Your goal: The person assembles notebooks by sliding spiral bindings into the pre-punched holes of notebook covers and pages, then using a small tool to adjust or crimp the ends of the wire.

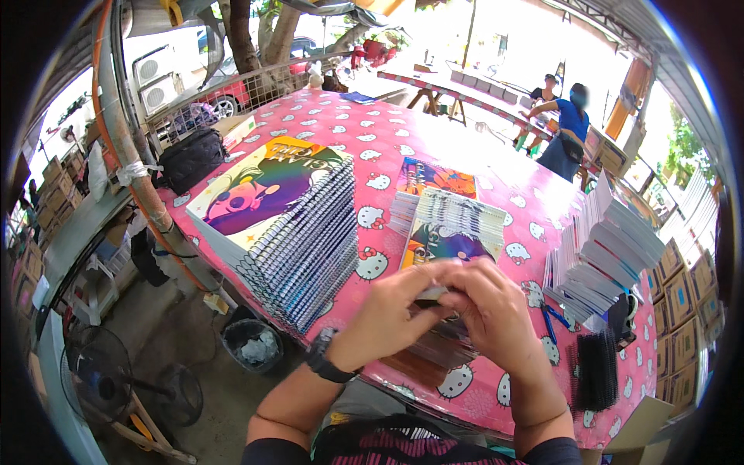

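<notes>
My left hand [393,311], a black watch [328,356] on its wrist, and my right hand [494,311] meet at the table's near side. Both have bent, pinching fingers around something small that they mostly hide; I cannot make out what it is. Beneath them lie sheets of paper [425,364], partly covered by my hands. Just beyond sits a pile of unbound notebook pages [463,211] with a colourful cover [442,246] showing. An orange-and-purple notebook cover [438,178] lies behind that pile. To the left rises a tall stack of spiral-bound notebooks [306,240].
Right of my hands are blue-handled pliers [551,319], black binding coils [595,370] and leaning stacks of pages [604,252]. A black bag [194,161] rests at the far left edge of the pink table [372,124]. Two people are near another table [480,97].
</notes>
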The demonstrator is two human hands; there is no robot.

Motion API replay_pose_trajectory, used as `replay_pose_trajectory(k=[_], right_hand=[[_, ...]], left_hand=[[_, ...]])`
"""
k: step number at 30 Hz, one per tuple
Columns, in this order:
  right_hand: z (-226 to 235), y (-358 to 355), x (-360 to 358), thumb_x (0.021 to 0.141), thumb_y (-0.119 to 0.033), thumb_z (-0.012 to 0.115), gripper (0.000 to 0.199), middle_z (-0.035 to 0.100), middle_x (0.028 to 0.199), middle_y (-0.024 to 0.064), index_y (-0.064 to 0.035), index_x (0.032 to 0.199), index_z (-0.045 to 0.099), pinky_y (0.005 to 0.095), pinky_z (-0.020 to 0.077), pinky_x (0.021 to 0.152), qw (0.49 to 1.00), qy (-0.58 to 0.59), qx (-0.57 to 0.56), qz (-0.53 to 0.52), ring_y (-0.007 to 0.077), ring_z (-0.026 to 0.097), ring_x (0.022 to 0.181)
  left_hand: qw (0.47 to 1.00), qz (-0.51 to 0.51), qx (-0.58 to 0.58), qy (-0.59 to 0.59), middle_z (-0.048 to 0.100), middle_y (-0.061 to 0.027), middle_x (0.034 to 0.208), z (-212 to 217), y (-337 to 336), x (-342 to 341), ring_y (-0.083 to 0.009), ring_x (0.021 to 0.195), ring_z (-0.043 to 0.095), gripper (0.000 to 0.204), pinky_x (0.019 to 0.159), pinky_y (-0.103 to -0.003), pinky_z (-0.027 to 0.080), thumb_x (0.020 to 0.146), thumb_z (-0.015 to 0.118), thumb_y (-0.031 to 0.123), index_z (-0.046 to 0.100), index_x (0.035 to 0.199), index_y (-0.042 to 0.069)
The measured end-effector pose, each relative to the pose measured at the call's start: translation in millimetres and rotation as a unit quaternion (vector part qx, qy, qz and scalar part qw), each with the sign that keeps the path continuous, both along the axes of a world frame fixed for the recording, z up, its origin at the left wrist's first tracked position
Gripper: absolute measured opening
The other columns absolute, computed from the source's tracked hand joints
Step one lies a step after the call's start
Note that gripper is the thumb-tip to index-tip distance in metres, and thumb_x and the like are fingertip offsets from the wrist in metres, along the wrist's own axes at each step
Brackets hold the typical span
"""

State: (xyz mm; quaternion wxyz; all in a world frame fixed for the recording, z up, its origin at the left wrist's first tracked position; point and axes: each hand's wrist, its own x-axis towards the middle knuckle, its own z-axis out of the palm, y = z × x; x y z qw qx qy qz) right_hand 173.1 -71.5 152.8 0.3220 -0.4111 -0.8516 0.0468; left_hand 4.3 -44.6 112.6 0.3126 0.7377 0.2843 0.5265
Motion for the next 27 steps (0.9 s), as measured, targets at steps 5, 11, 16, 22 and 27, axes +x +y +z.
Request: replay_pose_trajectory(k=[5,11,16,22,27], right_hand=[[49,46,3,0.084,-0.027,0.068,0.053,0.054,0.124,0.0137,-0.0016,0.127,0.049,0.0370,0.0392,0.096,0.921,0.244,0.296,-0.071,0.0257,0.052,0.114],[5,164,-62,0.089,-0.024,0.064,0.037,0.061,0.119,0.0087,-0.0054,0.120,0.058,0.0305,0.0454,0.088,0.935,0.345,-0.004,0.082,0.0151,0.057,0.099],[-39,230,-132,0.086,-0.025,0.066,0.035,0.065,0.094,0.0084,-0.0035,0.114,0.061,0.0297,0.0469,0.081,0.857,0.468,-0.140,0.166,0.0152,0.060,0.087],[-41,230,-164,0.081,-0.010,0.052,0.018,0.061,0.097,0.0105,0.0001,0.094,0.058,0.0301,0.0454,0.079,0.860,0.499,-0.080,0.066,0.0191,0.059,0.088],[-53,229,-146,0.093,-0.024,0.048,0.034,0.054,0.115,0.0135,-0.0029,0.120,0.052,0.0342,0.0391,0.094,0.871,0.479,-0.051,0.099,0.0222,0.051,0.107]], left_hand=[[0.939,0.204,0.131,-0.245,0.060,-0.0107,0.108,61,19,-91,-0.0161,0.093,0.063,0.044,0.079,-0.029,0.054,0.088,0.063,0.001,0.042,0.127,-0.001],[0.871,0.479,0.103,0.018,0.063,-0.0096,0.100,50,75,-230,-0.0163,0.087,0.060,0.033,0.080,-0.031,0.048,0.082,0.070,0.011,0.059,0.110,-0.002],[0.922,0.277,-0.032,-0.269,0.063,-0.0072,0.099,-13,112,-253,-0.0141,0.087,0.059,0.019,0.080,-0.026,0.046,0.086,0.061,0.009,0.064,0.100,-0.004],[0.903,0.292,-0.021,-0.314,0.065,-0.0102,0.097,-6,102,-229,-0.0145,0.087,0.060,0.031,0.080,-0.025,0.046,0.095,0.045,0.016,0.065,0.103,-0.007],[0.899,0.310,0.036,-0.307,0.063,-0.0129,0.108,-9,112,-225,-0.0180,0.097,0.059,0.035,0.088,-0.029,0.044,0.095,0.047,0.017,0.058,0.117,-0.007]])
